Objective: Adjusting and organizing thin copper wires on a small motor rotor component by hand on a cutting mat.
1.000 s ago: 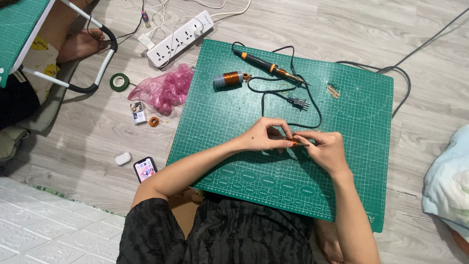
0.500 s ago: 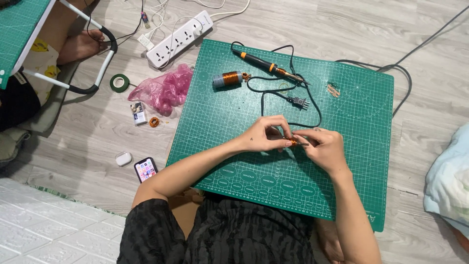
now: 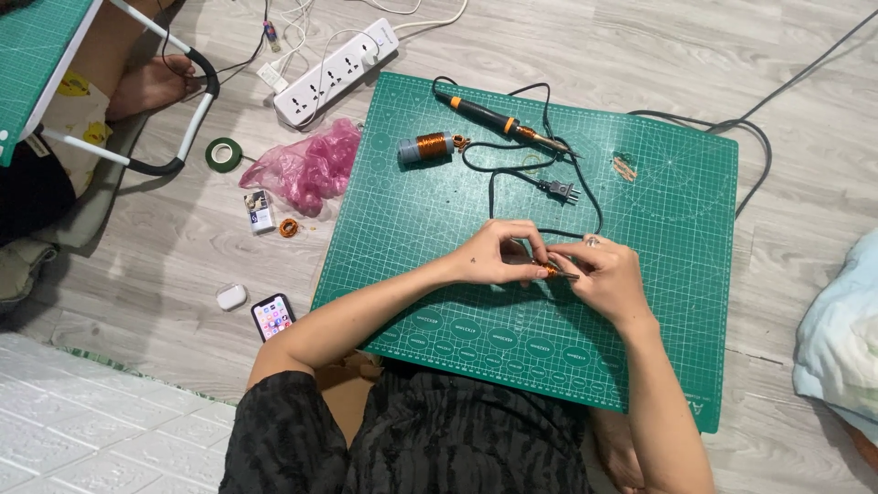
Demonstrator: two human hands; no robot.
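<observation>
Two hands meet near the middle of the big green gridded cutting mat (image 3: 640, 366), our landmark on the wood floor. Our left hand (image 3: 494, 254) and right hand (image 3: 605, 274) both pinch a small orange copper-wire coil on a thin metal pin (image 3: 551, 270), held just above the mat's centre. Fingers closed on it from both sides; can't tell if the wire end is fixed.

Progress, as we judge it: coil looks partly wound, work approx. midway. Copper-wire spool with grey core (image 3: 426, 146) lies at the mat's far left w/ plenty of wire left. Black-and-orange soldering iron (image 3: 498, 119) rests at the far edge, its black cord and plug (image 3: 560, 189) looping just beyond our hands, unplugged, so soldering seems not begun.

Room: near half of the mat is bare, also its right side. Off the mat's left edge sit a white power strip (image 3: 334, 73), pink plastic bag (image 3: 306, 166), green tape roll (image 3: 222, 153), phone (image 3: 273, 316).
</observation>
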